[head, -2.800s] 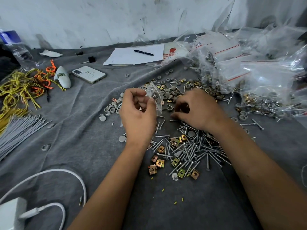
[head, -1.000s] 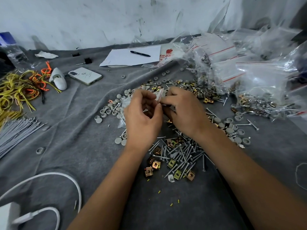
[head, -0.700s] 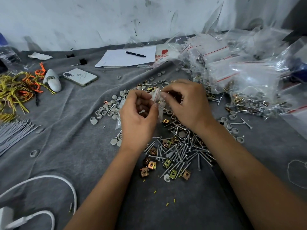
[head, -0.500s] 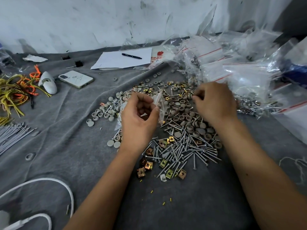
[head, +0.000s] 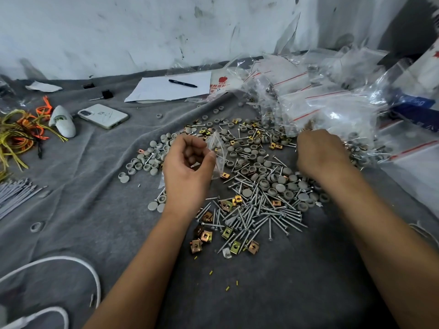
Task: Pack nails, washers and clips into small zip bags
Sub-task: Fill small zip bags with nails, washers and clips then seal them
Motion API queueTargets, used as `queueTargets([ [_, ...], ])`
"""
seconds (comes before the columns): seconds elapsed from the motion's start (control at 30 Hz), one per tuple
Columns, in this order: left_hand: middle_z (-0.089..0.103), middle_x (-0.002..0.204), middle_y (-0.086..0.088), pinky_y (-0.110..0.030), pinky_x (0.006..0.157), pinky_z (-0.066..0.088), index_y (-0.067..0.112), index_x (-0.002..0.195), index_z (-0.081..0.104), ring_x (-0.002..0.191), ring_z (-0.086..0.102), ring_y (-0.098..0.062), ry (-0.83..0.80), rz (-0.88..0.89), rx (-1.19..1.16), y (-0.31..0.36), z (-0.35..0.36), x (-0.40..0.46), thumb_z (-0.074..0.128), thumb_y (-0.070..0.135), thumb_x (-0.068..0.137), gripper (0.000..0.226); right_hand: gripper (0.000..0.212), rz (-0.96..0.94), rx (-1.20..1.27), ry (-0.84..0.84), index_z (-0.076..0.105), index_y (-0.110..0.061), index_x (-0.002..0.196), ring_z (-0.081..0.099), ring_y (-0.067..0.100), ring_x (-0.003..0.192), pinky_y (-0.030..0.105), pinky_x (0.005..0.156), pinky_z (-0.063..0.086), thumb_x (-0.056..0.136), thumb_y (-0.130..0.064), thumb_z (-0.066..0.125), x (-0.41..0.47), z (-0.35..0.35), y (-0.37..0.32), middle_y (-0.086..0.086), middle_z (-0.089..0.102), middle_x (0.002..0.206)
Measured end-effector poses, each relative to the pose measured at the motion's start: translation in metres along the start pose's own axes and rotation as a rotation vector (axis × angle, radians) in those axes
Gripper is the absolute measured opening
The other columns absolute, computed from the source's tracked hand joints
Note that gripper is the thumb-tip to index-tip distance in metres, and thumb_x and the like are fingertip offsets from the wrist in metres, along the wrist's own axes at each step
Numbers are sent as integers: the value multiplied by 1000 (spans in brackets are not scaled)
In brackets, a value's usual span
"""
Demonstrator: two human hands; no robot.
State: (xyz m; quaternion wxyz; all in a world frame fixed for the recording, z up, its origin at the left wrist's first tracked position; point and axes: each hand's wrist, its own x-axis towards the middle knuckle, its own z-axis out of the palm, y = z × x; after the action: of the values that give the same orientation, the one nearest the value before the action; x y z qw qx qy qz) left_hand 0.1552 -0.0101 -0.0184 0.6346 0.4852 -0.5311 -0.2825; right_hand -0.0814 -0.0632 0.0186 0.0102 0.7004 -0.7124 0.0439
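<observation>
You work in a makeshift packing workshop: screws [head: 257, 213], grey caps [head: 283, 180] and zip bags [head: 332, 108] cover a blanket-draped counter [head: 90, 205] against a scuffed wall [head: 142, 32].

Person is showing two bare forearms w/ no sleeves reaching into view from bottom edge. Left hand [head: 187, 167] is wearing nothing: no glove, ring or watch visible on wrist. Right hand [head: 320, 155] is likewise going bare, no glove or band. Fingernails are showing short on left thumb & index; right ones are facing away, can't tell. Forearms are looking slim, w/o marks or tattoos.
</observation>
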Motion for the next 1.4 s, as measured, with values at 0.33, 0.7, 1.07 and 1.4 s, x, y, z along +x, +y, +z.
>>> queueTargets([
  [0.33,63,82,1,-40,67,56,20,94,58,71,57,-10,-2,-35,45,-6,0,2,72,1,89,23,14,-202,712,185,76,-16,103,64,2,78,11,71,49,95,-6,69,4,-4,-35,-6,72,94],
  [0.7,66,88,-7,-34,70,53,19,94,59,77,63,-18,35,-5,78,-4,1,3,72,1,89,23,14,-576,953,212,75,-15,84,66,2,68,14,63,50,79,-10,86,-13,17,-81,-9,73,79],
  [1.07,65,83,-1,-23,68,50,18,92,59,73,60,-8,202,142,62,5,-1,2,70,-2,89,23,10,-692,943,442,78,-7,99,67,14,94,26,84,54,92,-11,73,-17,22,-82,3,72,98],
  [1.4,69,81,-10,-26,64,51,12,94,60,69,66,-17,153,170,-20,7,-1,1,74,7,89,16,22,-785,935,212,75,-10,103,64,9,89,31,81,55,82,-15,81,-19,27,-87,-5,67,95],
])
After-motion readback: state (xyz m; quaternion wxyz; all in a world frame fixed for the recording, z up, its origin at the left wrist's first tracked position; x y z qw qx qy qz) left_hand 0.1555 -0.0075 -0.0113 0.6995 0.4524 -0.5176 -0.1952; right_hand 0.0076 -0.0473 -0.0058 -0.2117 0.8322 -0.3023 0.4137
